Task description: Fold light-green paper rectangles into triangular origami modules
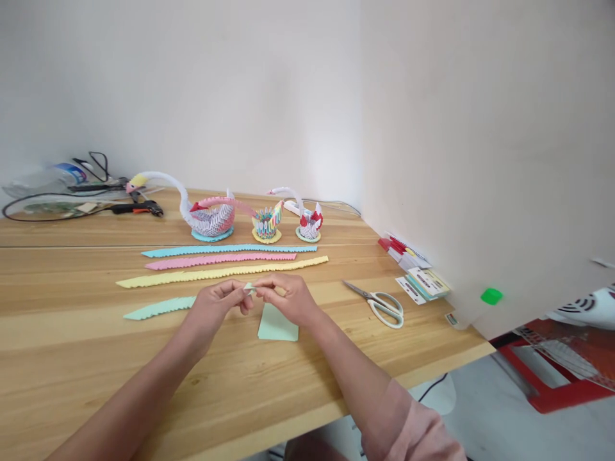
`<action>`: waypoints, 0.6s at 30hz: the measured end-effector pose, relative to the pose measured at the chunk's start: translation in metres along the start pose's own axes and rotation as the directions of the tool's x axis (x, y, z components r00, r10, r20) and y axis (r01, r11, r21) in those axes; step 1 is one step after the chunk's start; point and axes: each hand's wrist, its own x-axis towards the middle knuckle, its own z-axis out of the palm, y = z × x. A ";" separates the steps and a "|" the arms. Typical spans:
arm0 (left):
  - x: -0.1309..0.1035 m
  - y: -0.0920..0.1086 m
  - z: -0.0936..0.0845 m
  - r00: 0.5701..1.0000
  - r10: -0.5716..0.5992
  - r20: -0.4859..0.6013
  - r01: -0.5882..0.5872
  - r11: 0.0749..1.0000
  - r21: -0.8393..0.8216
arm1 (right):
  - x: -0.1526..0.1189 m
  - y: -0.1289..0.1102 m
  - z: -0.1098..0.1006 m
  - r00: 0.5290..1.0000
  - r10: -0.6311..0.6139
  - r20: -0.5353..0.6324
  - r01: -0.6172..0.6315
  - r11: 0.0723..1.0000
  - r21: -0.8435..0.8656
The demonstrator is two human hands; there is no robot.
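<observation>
Between my two hands is a small folded piece of light green paper (249, 287). My left hand (218, 302) pinches its left side, and the fingers of my right hand (286, 298) close on its right side. Below my right hand lies a stack of light green paper sheets (277, 325), partly covered by it. A short row of nested green folded pieces (158, 308) runs along the table to the left, its right end reaching behind my left hand. Beyond my hands lie longer rows in yellow (221, 273), pink (221, 260) and blue (230, 249).
Scissors (379, 304) lie right of my hands, near packs of paper (423, 284). Three folded-paper swans, one large and white (211, 221), stand at the back. A glue gun (139, 208), cables and a plastic bottle (45, 179) occupy the back left. A wall (432, 160) bounds the right.
</observation>
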 end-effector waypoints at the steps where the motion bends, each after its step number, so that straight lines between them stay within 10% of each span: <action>1: 0.000 0.000 -0.001 1.000 -0.019 0.014 0.019 0.999 -0.046 | 0.000 0.000 0.000 0.998 -0.059 0.009 0.060 0.996 -0.062; 8: 0.000 0.003 -0.005 0.991 -0.051 0.120 0.068 0.988 -0.138 | 0.001 0.003 -0.006 0.968 -0.252 0.012 0.246 0.935 -0.254; 18: -0.004 0.002 -0.005 0.977 0.211 -0.039 -0.178 0.896 0.408 | 0.002 -0.005 -0.010 0.987 0.159 0.036 -0.161 0.985 0.063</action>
